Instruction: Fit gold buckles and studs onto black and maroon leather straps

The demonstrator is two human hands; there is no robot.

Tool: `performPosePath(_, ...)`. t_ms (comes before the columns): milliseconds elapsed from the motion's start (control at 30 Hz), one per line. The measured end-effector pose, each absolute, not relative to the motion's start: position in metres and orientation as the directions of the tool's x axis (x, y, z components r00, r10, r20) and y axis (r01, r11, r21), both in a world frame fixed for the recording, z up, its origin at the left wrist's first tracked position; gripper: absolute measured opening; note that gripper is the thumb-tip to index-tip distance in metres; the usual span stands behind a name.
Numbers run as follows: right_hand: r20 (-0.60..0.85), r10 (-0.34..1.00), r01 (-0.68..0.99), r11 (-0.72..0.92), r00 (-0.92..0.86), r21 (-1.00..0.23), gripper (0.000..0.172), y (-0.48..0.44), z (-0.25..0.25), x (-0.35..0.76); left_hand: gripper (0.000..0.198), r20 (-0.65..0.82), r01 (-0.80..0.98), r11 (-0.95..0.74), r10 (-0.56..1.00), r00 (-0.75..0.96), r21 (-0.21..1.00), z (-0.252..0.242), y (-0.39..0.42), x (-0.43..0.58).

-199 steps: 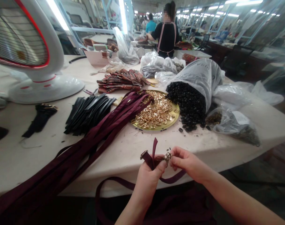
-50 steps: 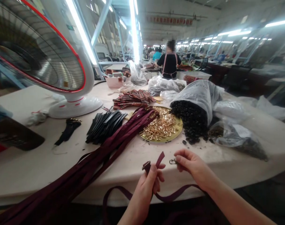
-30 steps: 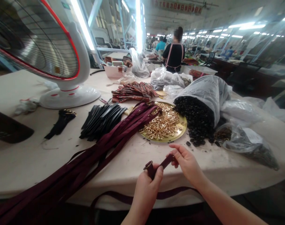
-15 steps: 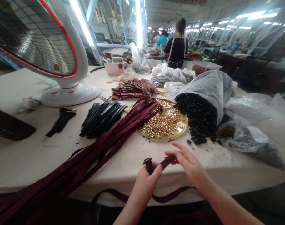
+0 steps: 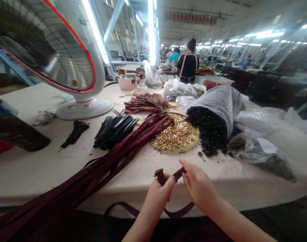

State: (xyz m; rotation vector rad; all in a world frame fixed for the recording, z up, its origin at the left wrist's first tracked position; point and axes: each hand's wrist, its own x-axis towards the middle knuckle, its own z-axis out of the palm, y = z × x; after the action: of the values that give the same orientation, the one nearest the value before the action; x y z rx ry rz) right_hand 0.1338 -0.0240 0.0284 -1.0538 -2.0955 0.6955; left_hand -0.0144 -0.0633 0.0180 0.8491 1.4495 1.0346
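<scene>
My left hand (image 5: 157, 195) is closed round a dark maroon strap (image 5: 179, 174) in front of the table's near edge. A small metal buckle (image 5: 159, 172) tops the piece that stands up from this fist. My right hand (image 5: 201, 185) pinches the strap's other end, and its fingertips are partly hidden behind the hand. A maroon length (image 5: 180, 212) hangs in a loop below both hands. Beyond them, gold-coloured metal buckles (image 5: 177, 134) fill a round yellow tray (image 5: 194, 143). A long bundle of maroon straps (image 5: 100, 168) lies across the table onto the tray.
A white fan (image 5: 85, 107) with a red rim stands at the left near a dark bottle (image 5: 19, 131). Black strips (image 5: 114, 131) lie left of the tray. Small black pieces (image 5: 206, 129) spill from a plastic bag (image 5: 226, 101) at right. A person (image 5: 189, 65) stands farther back.
My right hand has moved slightly left, closer to my left hand, and its fingers have drawn together over the strap's end. The camera view has tilted up a little.
</scene>
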Motion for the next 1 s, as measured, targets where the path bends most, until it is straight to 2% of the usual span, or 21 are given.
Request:
performPosePath(100,0.156,0.928,0.25,0.249,-0.34,-0.936,0.039,-0.024,0.046,0.137,0.028,-0.365,-0.226,0.342,0.929,-0.067,0.912,0.021,-0.066,-0.012)
performPosePath(200,-0.065,0.925,0.094,-0.032,-0.375,-0.995,0.033,-0.023,0.057,0.137,0.034,-0.337,-0.305,0.312,0.941,-0.03,0.9,0.026,-0.069,-0.01)
performPosePath(267,-0.091,0.89,0.095,-0.054,-0.447,-0.994,0.029,-0.022,0.058,0.135,0.036,-0.325,-0.319,0.309,0.946,0.002,0.896,0.03,-0.07,-0.01)
performPosePath(400,0.046,0.818,0.053,0.093,-0.574,-0.994,0.024,-0.021,0.059,0.132,0.035,-0.28,-0.351,0.306,0.952,0.125,0.885,0.04,-0.072,-0.012)
performPosePath(467,0.086,0.784,0.006,0.113,-0.615,-0.994,0.02,-0.019,0.063,0.133,0.034,-0.268,-0.33,0.312,0.948,0.171,0.891,0.044,-0.073,-0.014)
performPosePath(567,0.084,0.805,-0.065,0.057,-0.587,-0.996,0.018,-0.015,0.072,0.136,0.032,-0.221,-0.213,0.236,0.971,0.091,0.948,0.043,-0.071,-0.021)
performPosePath(667,-0.004,0.8,-0.096,-0.078,-0.6,-0.992,0.019,-0.009,0.075,0.13,0.033,-0.122,0.015,0.123,0.991,-0.053,0.992,0.039,-0.065,-0.031)
performPosePath(800,-0.157,0.711,-0.029,-0.242,-0.685,-0.97,0.025,-0.007,0.061,0.104,0.03,-0.007,0.366,0.065,0.987,-0.158,0.928,0.038,-0.056,-0.045)
performPosePath(867,-0.182,0.688,-0.059,-0.311,-0.703,-0.948,0.027,-0.007,0.054,0.092,0.029,0.051,0.475,0.034,0.985,-0.165,0.879,0.039,-0.052,-0.05)
performPosePath(1000,-0.207,0.65,-0.143,-0.443,-0.731,-0.885,0.028,-0.005,0.048,0.083,0.033,0.083,0.58,-0.04,0.995,-0.048,0.813,0.035,-0.045,-0.053)
